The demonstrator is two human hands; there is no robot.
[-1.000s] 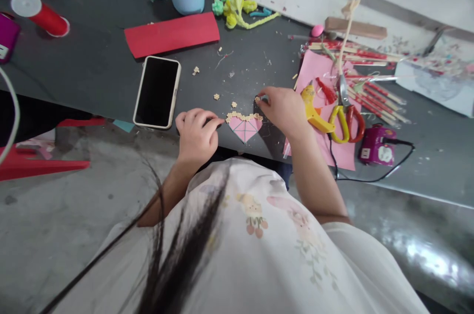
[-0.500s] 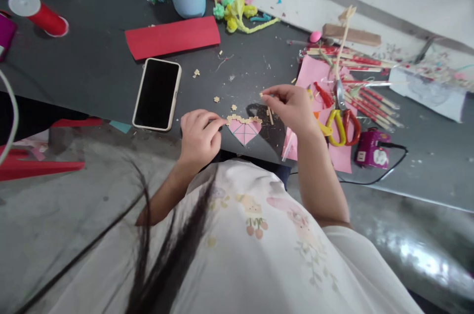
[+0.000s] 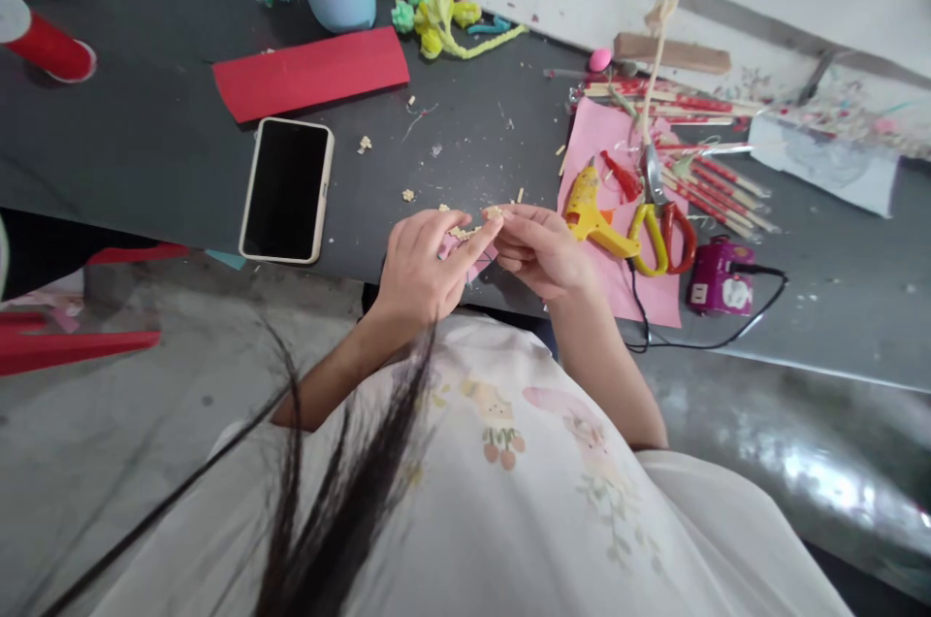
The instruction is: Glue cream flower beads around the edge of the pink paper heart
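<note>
Meeting hands: the bare left hand (image 3: 422, 268) touches fingertips with the bare right hand (image 3: 534, 248), which pinches a tiny cream-coloured piece (image 3: 493, 212); whether the left grips anything, I cannot tell.
Heart: pink heart-shaped cutout with cream trim (image 3: 480, 266), half hidden beneath the hands near the edge; flat or lifted is unclear. Clock centred here, twelve pointing away from the person.
Piece: it could drop or sit crooked if the fingertips slip, as they cover their own contact; a nudge might push the heart over the edge.
Counter: dark grey, crumb-strewn counter (image 3: 160, 161); red cylindrical spool (image 3: 58, 49) and white-cased black phone (image 3: 287, 190) towards ten, red rectangular sheet (image 3: 312, 74) towards eleven, yellow plastic glue gun (image 3: 593, 214) towards two, purple box (image 3: 722, 277) at three.
Floor: grey, glossy floor (image 3: 821, 462), shining at four.
</note>
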